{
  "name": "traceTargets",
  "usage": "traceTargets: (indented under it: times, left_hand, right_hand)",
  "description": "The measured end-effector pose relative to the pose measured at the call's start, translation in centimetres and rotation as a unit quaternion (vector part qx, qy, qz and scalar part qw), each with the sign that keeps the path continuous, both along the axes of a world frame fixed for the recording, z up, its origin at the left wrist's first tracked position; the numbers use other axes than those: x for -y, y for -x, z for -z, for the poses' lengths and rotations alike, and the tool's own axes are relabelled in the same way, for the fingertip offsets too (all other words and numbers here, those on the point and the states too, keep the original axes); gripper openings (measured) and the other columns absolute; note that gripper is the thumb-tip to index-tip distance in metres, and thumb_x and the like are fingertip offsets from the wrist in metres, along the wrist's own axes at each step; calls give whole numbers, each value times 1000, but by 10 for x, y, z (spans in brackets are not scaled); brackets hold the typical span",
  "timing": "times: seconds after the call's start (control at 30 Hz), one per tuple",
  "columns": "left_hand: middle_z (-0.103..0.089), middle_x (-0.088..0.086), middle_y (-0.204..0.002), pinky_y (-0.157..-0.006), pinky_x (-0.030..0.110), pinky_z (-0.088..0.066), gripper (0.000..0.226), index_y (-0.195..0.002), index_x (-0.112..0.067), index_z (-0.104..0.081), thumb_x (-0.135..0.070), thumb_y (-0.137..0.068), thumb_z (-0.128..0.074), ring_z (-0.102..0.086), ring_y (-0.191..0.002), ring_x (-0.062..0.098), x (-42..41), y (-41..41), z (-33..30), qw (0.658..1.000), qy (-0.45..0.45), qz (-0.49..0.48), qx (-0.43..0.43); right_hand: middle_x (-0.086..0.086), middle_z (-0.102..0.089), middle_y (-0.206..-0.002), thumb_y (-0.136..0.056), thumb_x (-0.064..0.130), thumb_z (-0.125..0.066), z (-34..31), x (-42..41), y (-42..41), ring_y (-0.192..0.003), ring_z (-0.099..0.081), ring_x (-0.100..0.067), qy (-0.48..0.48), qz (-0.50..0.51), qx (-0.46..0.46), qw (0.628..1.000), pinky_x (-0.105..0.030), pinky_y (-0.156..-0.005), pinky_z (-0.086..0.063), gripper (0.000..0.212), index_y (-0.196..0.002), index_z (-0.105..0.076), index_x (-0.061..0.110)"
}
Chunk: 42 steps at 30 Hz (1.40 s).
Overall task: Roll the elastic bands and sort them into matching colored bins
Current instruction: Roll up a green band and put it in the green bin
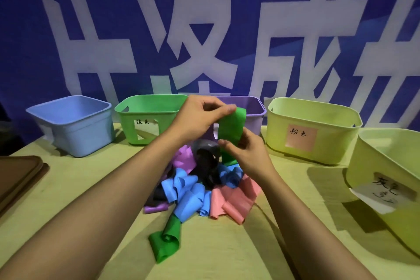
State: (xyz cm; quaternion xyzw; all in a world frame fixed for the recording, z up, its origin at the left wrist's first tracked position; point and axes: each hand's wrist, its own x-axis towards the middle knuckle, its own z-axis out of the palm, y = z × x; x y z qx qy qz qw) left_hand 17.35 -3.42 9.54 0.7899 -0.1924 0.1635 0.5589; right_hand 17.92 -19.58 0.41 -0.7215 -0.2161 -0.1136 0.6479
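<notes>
Five bins are lined up along the back and right of the desk (pixel 227 245): blue bin (pixel 75 125), green bin (pixel 145 118) with a handwritten label, purple bin (pixel 252 109) partly hidden behind the hands, a pale yellow-green bin (pixel 316 129) tagged with a pink label, and a second pale yellow-green bin (pixel 391 179) at the right edge tagged with a white label. Insides of the blue and green bins are seen only in part and nothing is visible there; contents of the other three cannot be told from this angle.

A green elastic band (pixel 231 129) is held up above the pile, in front of the purple bin. Its upper end is pinched by the left hand (pixel 200 118), thumb and fingers (pixel 227 110) closed on the edge. The lower part is gripped by the right hand (pixel 247 150), fingers curled around it from the right, thumb across the front. The band hangs as a flat strip between the two hands, its bottom end reaching into the pile.

A pile of loose bands (pixel 200 184) lies mid-desk below the hands: purple, blue, pink, dark grey, partly curled. A second green band (pixel 166 238), loosely curled, lies just in front of the pile, nearer the camera.

A brown tray (pixel 16 177) sits at the left edge of the desk. A blue banner (pixel 204 29) with large white characters is hung behind.
</notes>
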Motion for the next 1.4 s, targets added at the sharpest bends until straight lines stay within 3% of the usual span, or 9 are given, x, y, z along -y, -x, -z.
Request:
traceTargets:
  times: [0.17,0.27,0.43,0.6,0.83,0.97,1.07,1.2,1.4]
  left_hand:
    - [-76,6,-79,-77,33,-58,24,-86,-12,-80,-34,-92,-75,-67,-72,14,2,10,-48,997,-4,-44,56]
    - [-74,-8,-71,-73,26,-59,19,-80,-20,-77,-33,-93,-74,-67,-69,4,1,18,-70,996,7,-51,76]
    - [-78,11,-87,-83,42,-63,29,-92,-5,-79,-33,-94,-73,-75,-82,22,-3,26,-97,993,60,-72,74]
    - [-79,8,-89,-81,36,-64,31,-92,-6,-78,-35,-96,-71,-77,-86,22,-7,32,-103,991,86,-82,56]
    - [-78,7,-87,-70,24,-60,34,-95,-1,-77,-35,-96,-71,-75,-78,13,-8,26,-72,990,103,-100,1]
    - [-77,5,-85,-66,20,-57,33,-94,-3,-78,-35,-96,-70,-72,-72,8,-7,21,-45,989,79,-115,-37]
    - [-79,5,-87,-76,32,-63,31,-90,-11,-79,-41,-94,-72,-75,-82,19,-23,12,-23,980,98,-162,-68]
    - [-78,14,-100,-87,45,-63,30,-92,-7,-76,-37,-95,-72,-75,-97,32,-60,4,1,949,193,-208,-140]
    - [-70,18,-108,-53,26,-58,22,-111,0,-62,-21,-102,-62,-70,-72,22,-92,22,49,921,197,-194,-272]
  right_hand:
    - [-7,-76,-88,-91,17,-77,-20,0,5,-75,-64,-10,30,30,15,999,-42,-71,-57,10,-99,-72,21]
    - [-2,-77,-84,-94,12,-74,-29,4,19,-75,-66,-9,14,-1,8,1000,-31,-68,-57,9,-98,-72,20]
    - [9,-78,-80,-92,6,-73,-31,13,43,-72,-69,-2,-11,-30,-22,999,-19,-64,-55,9,-96,-74,15]
    - [-2,-77,-78,-89,6,-76,-14,21,77,-66,-69,-8,-26,-29,-83,996,-21,-58,-54,9,-95,-74,0]
    - [-5,-79,-80,-89,-5,-72,30,22,130,-67,-71,-9,15,-50,-194,980,-23,-57,-56,9,-94,-75,2]
    - [3,-80,-90,-90,5,-77,48,29,143,-82,-74,-7,106,-43,-159,981,-25,-71,-58,11,-98,-77,12]
    - [1,-79,-93,-92,10,-75,49,40,143,-85,-73,-10,135,-10,-143,980,-33,-78,-59,8,-100,-77,14]
    - [-3,-74,-74,-97,6,-68,30,61,131,-62,-64,-9,112,59,-143,982,-25,-58,-52,9,-90,-74,9]
    - [-12,-73,-79,-99,22,-67,-30,76,76,-71,-61,-21,89,203,-43,974,-45,-71,-54,19,-84,-72,11]
